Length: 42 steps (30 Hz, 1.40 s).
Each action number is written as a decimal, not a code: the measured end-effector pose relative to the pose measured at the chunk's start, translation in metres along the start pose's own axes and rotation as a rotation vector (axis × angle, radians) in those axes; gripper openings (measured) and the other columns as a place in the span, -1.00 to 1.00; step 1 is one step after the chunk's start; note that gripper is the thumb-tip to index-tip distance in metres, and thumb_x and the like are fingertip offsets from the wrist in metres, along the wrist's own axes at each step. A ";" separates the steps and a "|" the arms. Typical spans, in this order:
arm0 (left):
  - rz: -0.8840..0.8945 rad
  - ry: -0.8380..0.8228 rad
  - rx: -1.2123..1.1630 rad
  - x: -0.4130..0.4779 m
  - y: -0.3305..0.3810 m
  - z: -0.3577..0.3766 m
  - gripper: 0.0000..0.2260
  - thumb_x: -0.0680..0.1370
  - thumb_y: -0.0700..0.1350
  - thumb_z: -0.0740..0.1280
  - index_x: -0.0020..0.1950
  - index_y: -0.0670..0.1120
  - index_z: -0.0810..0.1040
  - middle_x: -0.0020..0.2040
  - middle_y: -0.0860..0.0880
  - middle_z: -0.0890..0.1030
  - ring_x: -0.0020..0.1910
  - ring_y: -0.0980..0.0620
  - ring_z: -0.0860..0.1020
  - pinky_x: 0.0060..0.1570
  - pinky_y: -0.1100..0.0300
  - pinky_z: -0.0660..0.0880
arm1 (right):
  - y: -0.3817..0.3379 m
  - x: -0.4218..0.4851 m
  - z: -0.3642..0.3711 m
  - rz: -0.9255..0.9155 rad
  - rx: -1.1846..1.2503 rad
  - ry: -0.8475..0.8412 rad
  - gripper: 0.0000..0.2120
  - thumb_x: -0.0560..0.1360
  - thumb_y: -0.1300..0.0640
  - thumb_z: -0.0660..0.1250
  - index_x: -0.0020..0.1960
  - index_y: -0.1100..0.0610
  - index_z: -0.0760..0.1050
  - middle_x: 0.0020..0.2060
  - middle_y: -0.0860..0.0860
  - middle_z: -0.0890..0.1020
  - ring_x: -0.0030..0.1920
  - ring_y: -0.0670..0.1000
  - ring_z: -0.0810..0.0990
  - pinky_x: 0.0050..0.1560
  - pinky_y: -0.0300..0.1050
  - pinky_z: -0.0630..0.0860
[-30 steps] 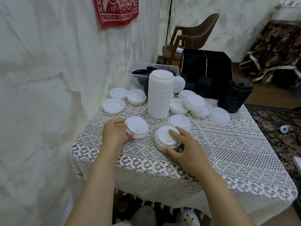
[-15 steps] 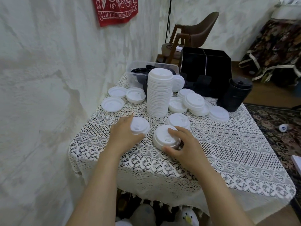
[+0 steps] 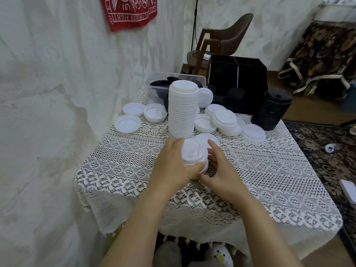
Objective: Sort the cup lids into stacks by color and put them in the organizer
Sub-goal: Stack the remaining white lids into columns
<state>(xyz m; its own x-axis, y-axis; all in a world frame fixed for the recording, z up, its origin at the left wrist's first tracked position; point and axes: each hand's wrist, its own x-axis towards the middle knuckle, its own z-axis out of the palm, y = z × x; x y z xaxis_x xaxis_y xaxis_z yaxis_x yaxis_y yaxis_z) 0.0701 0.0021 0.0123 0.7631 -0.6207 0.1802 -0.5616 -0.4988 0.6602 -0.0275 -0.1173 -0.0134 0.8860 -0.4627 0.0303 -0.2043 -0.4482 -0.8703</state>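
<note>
Head view: left hand (image 3: 173, 162) and right hand (image 3: 221, 170) both curl round a short stack of white round plastic cup lids (image 3: 193, 154), apparently lifted off the lace-covered table (image 3: 134, 180), midway in from its near edge, top lid tilted toward the camera. Tall upright stack of white lids (image 3: 183, 110) stands just beyond the hands toward the far edge, slightly left, so the left hand looks nearer; its axis is vertical, so the short stack likely needs levelling to seat on top. Black boxy organizer (image 3: 237, 74) sits at the far edge, black lid stack (image 3: 271, 110) near the right edge, loose white lids (image 3: 224, 119) between; all thin, glossy plastic.
</note>
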 end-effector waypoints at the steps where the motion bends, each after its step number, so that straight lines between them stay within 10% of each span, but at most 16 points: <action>1: -0.003 -0.010 -0.001 0.000 0.000 0.001 -0.28 0.39 0.15 0.48 0.45 -0.03 0.28 0.28 0.08 0.30 0.24 0.14 0.32 0.12 0.34 0.21 | 0.000 0.001 -0.001 0.010 0.002 -0.005 -0.11 0.38 0.12 0.49 0.55 -0.11 0.06 0.39 -0.11 0.40 0.35 -0.15 0.41 0.38 -0.07 0.38; 9: -0.032 -0.110 0.027 0.000 -0.002 0.003 -0.32 0.38 0.14 0.50 0.39 -0.05 0.33 0.23 0.06 0.30 0.16 0.11 0.36 0.03 0.28 0.27 | 0.004 0.005 -0.004 0.013 -0.064 -0.021 -0.24 0.37 0.17 0.49 0.50 0.00 0.27 0.39 -0.10 0.43 0.37 -0.10 0.40 0.41 0.03 0.36; 17: -0.045 -0.197 0.041 0.002 -0.009 0.003 -0.18 0.41 0.12 0.49 0.55 -0.05 0.16 0.50 0.03 0.25 0.44 0.06 0.23 0.41 0.15 0.17 | 0.003 0.007 -0.009 -0.001 -0.083 -0.023 -0.27 0.38 0.18 0.53 0.49 0.03 0.32 0.38 -0.11 0.46 0.38 -0.13 0.40 0.44 -0.02 0.33; 23: -0.056 -0.199 0.000 0.003 -0.010 0.005 -0.21 0.39 0.09 0.51 0.51 -0.05 0.22 0.41 0.04 0.33 0.32 0.10 0.31 0.19 0.31 0.19 | 0.002 0.006 -0.014 -0.007 -0.053 -0.039 -0.38 0.43 0.36 0.40 0.43 0.04 0.40 0.27 -0.22 0.51 0.33 -0.20 0.44 0.42 -0.13 0.35; 30: -0.061 -0.187 -0.039 0.002 -0.007 0.007 -0.26 0.38 0.06 0.52 0.46 -0.05 0.27 0.31 0.06 0.35 0.11 0.19 0.27 0.06 0.30 0.22 | -0.003 0.007 -0.015 0.047 -0.039 -0.009 -0.62 0.59 0.21 0.26 0.08 -0.32 0.46 -0.16 -0.51 0.56 -0.01 -0.47 0.51 -0.03 -0.53 0.38; 35: -0.057 -0.212 -0.090 0.001 -0.008 0.005 -0.27 0.40 0.05 0.52 0.47 -0.04 0.26 0.35 0.06 0.34 0.14 0.19 0.29 0.09 0.29 0.24 | -0.003 0.007 -0.012 0.045 -0.088 0.016 -0.64 0.55 0.17 0.35 0.34 0.05 0.50 0.08 -0.27 0.58 0.15 -0.21 0.53 0.26 -0.23 0.44; 42: -0.047 -0.238 -0.102 -0.001 -0.007 -0.001 -0.31 0.45 0.01 0.48 0.50 -0.01 0.25 0.43 0.03 0.34 0.25 0.13 0.33 0.17 0.25 0.26 | -0.005 0.008 -0.012 0.042 -0.187 -0.004 -0.63 0.55 0.22 0.35 0.34 0.15 0.49 0.23 -0.02 0.59 0.09 -0.19 0.41 0.16 -0.33 0.26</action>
<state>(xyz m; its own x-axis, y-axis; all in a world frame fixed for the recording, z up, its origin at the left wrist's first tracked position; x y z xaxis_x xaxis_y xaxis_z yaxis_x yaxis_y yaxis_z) 0.0731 0.0069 0.0085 0.6842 -0.7290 -0.0208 -0.4829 -0.4743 0.7361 -0.0244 -0.1281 -0.0024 0.8767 -0.4810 -0.0068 -0.3149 -0.5631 -0.7640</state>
